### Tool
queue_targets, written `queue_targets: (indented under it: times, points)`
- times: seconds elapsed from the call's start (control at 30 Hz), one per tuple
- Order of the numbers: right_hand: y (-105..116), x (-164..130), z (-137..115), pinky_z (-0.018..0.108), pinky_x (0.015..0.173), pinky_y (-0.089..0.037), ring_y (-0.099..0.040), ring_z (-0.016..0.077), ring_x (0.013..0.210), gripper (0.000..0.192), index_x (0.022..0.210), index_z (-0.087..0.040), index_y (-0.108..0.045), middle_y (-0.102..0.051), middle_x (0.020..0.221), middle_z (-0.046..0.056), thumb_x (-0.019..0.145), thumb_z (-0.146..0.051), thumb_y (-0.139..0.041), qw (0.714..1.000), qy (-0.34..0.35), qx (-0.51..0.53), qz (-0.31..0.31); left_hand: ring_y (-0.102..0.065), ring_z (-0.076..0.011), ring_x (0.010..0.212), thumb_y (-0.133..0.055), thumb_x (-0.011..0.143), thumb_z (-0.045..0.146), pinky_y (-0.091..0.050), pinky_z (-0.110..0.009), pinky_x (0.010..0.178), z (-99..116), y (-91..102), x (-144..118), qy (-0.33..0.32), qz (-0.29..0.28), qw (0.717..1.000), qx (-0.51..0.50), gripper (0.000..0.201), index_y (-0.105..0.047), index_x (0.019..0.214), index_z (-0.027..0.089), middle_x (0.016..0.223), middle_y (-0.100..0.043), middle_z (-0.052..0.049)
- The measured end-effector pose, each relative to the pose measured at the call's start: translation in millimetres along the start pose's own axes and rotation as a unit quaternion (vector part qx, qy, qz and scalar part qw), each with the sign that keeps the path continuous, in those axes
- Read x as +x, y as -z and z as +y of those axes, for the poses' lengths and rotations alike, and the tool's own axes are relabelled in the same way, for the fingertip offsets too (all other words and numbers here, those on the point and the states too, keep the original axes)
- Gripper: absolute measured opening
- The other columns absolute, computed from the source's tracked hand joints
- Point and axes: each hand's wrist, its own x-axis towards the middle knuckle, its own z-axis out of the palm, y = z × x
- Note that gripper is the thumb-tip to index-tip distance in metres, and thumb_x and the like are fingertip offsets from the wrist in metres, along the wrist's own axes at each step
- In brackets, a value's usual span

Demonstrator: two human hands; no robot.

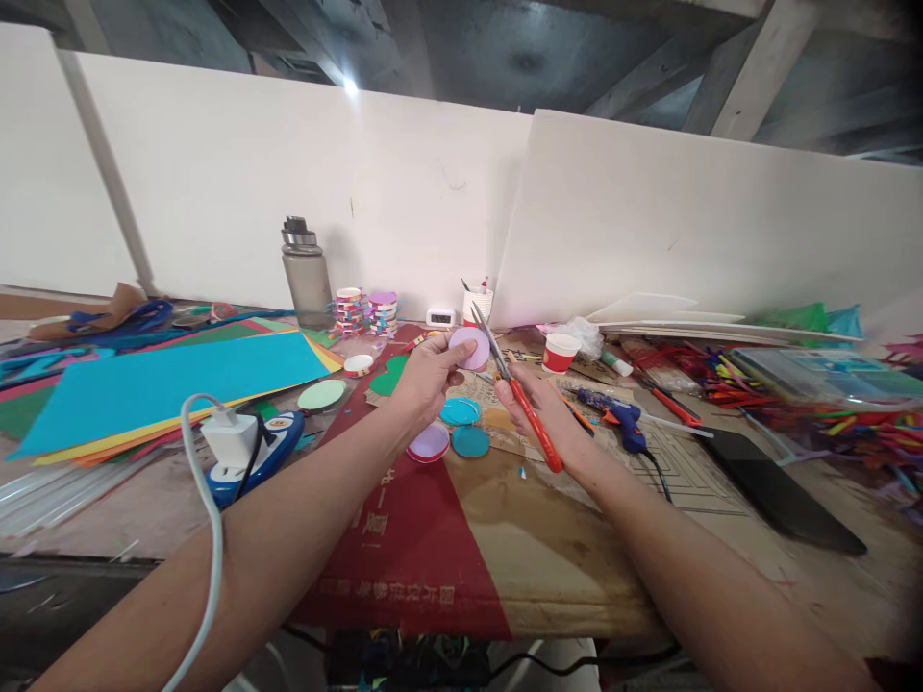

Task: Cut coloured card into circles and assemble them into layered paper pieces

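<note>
My left hand (424,377) pinches a small light purple paper disc (467,350) between thumb and fingers, above the cardboard mat. In my right hand (537,408) is a pair of red-handled scissors (534,423), blades pointing up and away, close beside the disc's right edge. Whether the blades touch the disc I cannot tell. Beneath my hands lie two blue discs (470,441) and a lilac disc with a red rim (428,442). A green paper piece (389,376) rests left of them, partly behind my left hand.
Blue paper sheets (180,384) and a power strip (266,461) with a white cable lie left. Behind stand a bottle (306,279), disc stacks (384,313) and a clock (440,318). Rightward are a paper cup (561,353), a glue gun (624,421) and a black phone (779,490).
</note>
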Motion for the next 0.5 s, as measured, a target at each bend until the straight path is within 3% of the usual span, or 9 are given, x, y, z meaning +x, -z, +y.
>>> queue_targets:
  times: [0.5]
  points:
    - [6, -1, -6, 0.023, 0.050, -0.032, -0.038, 0.0103, 0.053, 0.032, 0.076, -0.023, -0.042, -0.041, 0.063, -0.006, 0.091, -0.049, -0.053, 0.999, 0.009, -0.034, -0.007, -0.054, -0.0089, 0.056, -0.091, 0.048, 0.038, -0.022, -0.019, 0.042, 6, 13.6, 11, 0.006, -0.037, 0.998, 0.047, 0.040, -0.071, 0.073, 0.015, 0.070, -0.067, -0.005]
